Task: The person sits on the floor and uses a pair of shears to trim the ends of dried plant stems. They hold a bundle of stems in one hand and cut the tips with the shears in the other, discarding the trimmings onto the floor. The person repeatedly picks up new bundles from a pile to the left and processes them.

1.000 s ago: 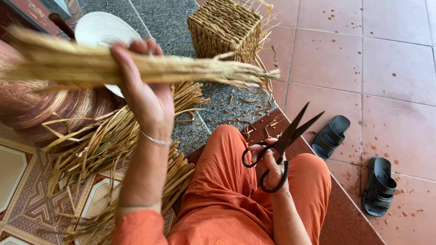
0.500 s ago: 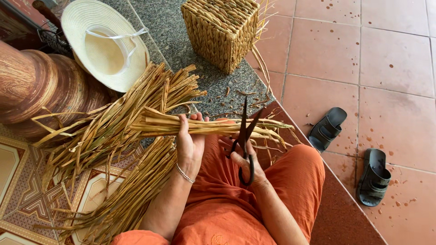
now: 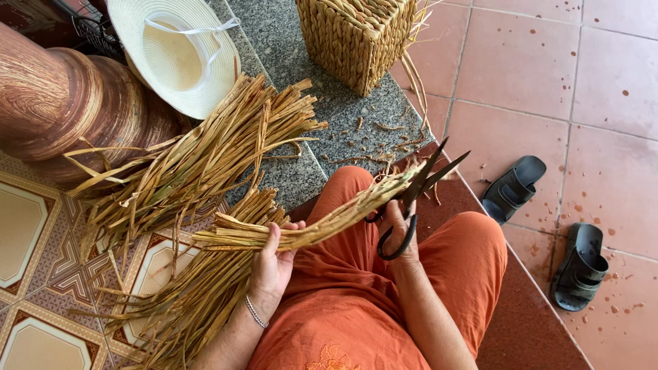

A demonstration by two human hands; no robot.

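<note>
While loose dried reeds [image 3: 185, 178] cover the floor beside a woven basket [image 3: 356, 38], the left hand [image 3: 273, 264] closes its grip around a reed bundle [image 3: 308, 226] over the lap; the right hand [image 3: 401, 229] holds black scissors [image 3: 411, 195], blades parted at the bundle's tip.

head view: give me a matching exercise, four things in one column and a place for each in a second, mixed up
Things:
1. scissors
2. hat
3. basket
4. sandals

Places:
A. on the red tiles, to the right
B. in the right hand
C. on the grey stone, top middle
D. top left, beside the brown pillar

Pairs: 1-B, 2-D, 3-C, 4-A
</note>
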